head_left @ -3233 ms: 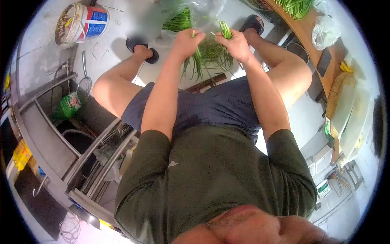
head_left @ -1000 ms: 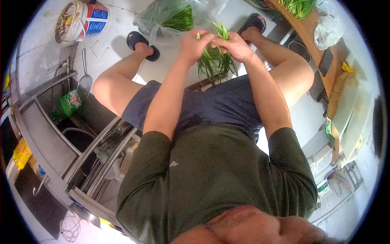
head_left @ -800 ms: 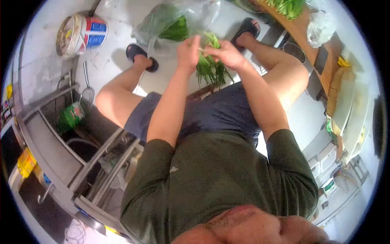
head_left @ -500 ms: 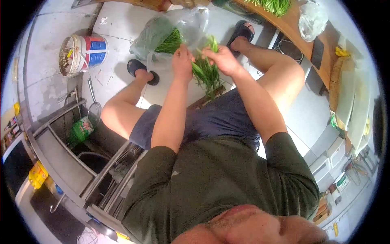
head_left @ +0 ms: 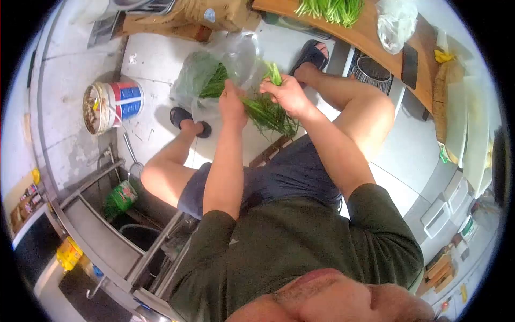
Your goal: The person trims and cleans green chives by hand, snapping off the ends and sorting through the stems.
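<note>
My left hand [head_left: 233,106] is closed around the near end of a loose bunch of long green leafy stems [head_left: 272,117], which droop to the right above my lap. To its right, my right hand [head_left: 288,95] is closed on a small bundle of pale green stalks [head_left: 274,73] whose ends poke up past the thumb. Whether those stalks join the drooping bunch is hidden by the fingers. Just beyond my left hand, an open clear plastic bag [head_left: 188,75] sits on the floor with more thin greens [head_left: 215,81] inside.
A wooden board [head_left: 370,40] at upper right bears a pile of green stalks [head_left: 332,9], a white plastic bag [head_left: 397,24] and a dark phone-like slab [head_left: 410,65]. A paint bucket [head_left: 127,102] stands left. Near the metal sink frame [head_left: 96,220] lies a green bottle [head_left: 121,198].
The view has shifted, so the surroundings sit lower and more of the far boxes shows. My hands have moved slightly apart, and the drooping greens now slant more to the right.
</note>
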`<state>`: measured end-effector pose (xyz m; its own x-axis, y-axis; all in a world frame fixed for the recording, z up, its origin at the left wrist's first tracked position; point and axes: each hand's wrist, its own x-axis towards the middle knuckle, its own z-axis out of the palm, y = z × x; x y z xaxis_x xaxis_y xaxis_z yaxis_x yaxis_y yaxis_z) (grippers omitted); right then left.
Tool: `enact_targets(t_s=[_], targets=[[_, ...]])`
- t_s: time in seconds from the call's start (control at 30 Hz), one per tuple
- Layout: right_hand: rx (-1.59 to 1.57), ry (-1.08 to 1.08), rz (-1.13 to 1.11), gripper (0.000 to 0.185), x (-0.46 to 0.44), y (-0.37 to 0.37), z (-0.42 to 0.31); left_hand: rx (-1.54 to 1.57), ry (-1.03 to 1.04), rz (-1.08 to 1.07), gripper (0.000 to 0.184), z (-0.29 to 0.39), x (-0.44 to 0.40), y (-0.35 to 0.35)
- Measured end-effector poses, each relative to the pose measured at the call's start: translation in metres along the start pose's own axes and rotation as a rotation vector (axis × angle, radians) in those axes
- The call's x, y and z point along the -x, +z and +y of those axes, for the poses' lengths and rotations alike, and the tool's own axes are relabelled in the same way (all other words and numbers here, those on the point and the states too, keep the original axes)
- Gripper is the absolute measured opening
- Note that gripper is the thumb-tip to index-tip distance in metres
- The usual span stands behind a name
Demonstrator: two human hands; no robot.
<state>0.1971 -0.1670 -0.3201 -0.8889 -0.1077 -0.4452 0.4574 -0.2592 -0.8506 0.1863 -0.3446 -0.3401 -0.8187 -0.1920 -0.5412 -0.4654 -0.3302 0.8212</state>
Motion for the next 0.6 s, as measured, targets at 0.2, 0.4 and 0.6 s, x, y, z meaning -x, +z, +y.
enact_targets(t_s=[0.2, 0.4, 0.6], targets=[[-0.273, -0.252, 0.236, 0.009, 0.042, -0.048, -0.098, 0.221, -0.036, -0.115, 0.047, 0.057, -0.034, 0.036], [-0.536, -0.535, 0.353, 0.01, 0.078, -0.119, -0.162, 0.014, 0.15, -0.283, 0.049, 0.172, -0.046, 0.183], [-0.64, -0.405, 0.425, 0.015, 0.062, -0.16, -0.147, -0.349, 0.716, -0.738, 0.037, 0.293, 0.017, 0.359]])
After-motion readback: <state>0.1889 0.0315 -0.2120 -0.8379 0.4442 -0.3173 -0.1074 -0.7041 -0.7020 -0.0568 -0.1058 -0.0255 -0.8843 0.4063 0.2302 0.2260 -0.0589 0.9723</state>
